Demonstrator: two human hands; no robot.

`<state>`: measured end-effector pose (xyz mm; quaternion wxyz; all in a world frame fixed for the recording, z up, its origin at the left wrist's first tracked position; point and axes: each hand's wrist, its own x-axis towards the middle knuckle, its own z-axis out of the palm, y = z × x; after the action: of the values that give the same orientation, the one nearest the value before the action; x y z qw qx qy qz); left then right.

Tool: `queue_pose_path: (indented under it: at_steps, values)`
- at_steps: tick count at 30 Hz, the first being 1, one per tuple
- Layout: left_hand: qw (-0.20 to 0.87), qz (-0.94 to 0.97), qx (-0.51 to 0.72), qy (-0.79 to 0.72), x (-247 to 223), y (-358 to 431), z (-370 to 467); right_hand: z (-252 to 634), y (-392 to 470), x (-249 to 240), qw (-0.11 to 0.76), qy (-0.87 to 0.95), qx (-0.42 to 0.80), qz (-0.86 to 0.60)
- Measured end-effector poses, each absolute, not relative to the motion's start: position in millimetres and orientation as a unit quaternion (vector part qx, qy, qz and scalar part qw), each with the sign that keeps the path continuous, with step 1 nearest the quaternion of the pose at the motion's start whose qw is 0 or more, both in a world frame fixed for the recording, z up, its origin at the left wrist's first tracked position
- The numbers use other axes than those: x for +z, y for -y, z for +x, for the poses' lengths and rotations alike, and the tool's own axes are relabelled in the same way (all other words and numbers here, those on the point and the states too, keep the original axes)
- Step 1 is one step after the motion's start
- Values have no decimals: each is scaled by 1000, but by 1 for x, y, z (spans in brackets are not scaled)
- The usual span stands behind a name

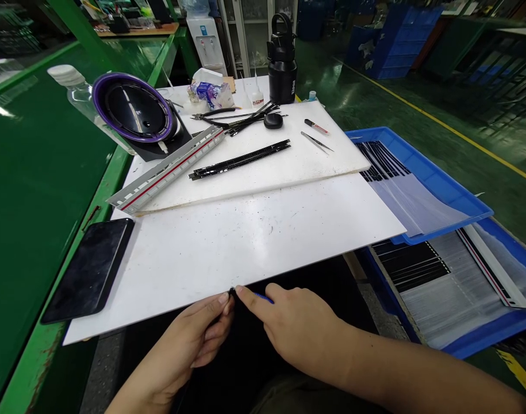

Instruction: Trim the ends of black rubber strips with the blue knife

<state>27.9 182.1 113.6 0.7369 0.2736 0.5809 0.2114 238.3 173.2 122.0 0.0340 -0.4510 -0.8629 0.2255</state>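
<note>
Right bin side: upper blue tray (452,198) has a row of black strips (386,161) at its far end, lying on a pale sheet (418,201). Lower blue tray (461,345), partly under it, holds more black strips (411,264) and a white ruler with a red line (489,261). Clear bottle (84,95), white cap, stands behind the purple-rimmed fan (135,109); black flask (282,72) at the board's far edge, contents of the flask can't be seen. Our left hand (204,330) pinches a small dark piece (232,292) at the white board's near edge; our right hand (299,325) is curled around a blue tool (264,297), index fingertip at the piece.
</note>
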Motion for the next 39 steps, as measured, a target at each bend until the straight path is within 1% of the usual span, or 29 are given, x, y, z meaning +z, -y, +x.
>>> queue_pose_path:
  at_steps: [7,13,18,20,24,26,29,33,39]
  values:
    - [734,265,227,-583,113,-179,30,243,-175,125,74,833,316,-448]
    - [721,247,256,-595,109,-173,39,237,-172,126,65,841,294,-448]
    - [729,243,251,-589,110,-176,35,235,-169,123,16,859,238,-453]
    - [739,241,237,-583,113,-179,31,236,-171,124,10,859,236,-454]
    - [743,249,217,-582,117,-180,30,245,-179,129,54,833,306,-457]
    - [732,258,224,-589,118,-175,34,250,-182,132,82,815,338,-463]
    - [706,265,254,-605,122,-166,40,255,-181,135,100,796,366,-472]
    - [696,220,302,-613,124,-163,42,256,-179,137,104,795,370,-469]
    - [735,204,273,-586,115,-170,38,248,-182,136,73,822,334,-456]
